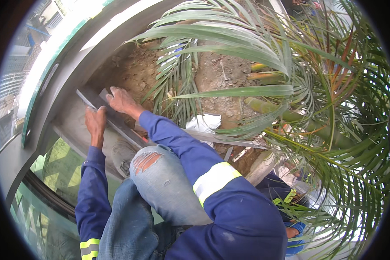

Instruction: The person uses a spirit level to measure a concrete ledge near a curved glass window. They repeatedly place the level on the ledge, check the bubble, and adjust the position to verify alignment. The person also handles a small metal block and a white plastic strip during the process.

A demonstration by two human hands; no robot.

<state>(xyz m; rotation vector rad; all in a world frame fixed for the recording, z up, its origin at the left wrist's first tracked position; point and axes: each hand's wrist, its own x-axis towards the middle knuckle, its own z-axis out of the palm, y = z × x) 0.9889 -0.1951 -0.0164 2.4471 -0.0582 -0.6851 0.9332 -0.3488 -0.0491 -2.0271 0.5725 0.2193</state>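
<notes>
A long, flat grey metal bar [124, 130] lies slantwise along the edge of a concrete ledge [69, 113]. My left hand [95, 123] is closed on its near-left edge, thumb up against the metal. My right hand [123, 102] grips its far side near the upper end, with the fingers bent over the edge. Just below the bar are my shoe [125, 157] and my bent knee in torn jeans [169, 182]. The undersides of the fingers on both hands are hidden.
Brown soil [223, 71] with palm fronds [229, 41] lies beyond. A crumpled white sheet [203, 123] and a long metal strip [229, 139] rest there. Glass railing [43, 93] curves along the left, with buildings far below. Another person's dark blue sleeve [275, 188] shows at lower right.
</notes>
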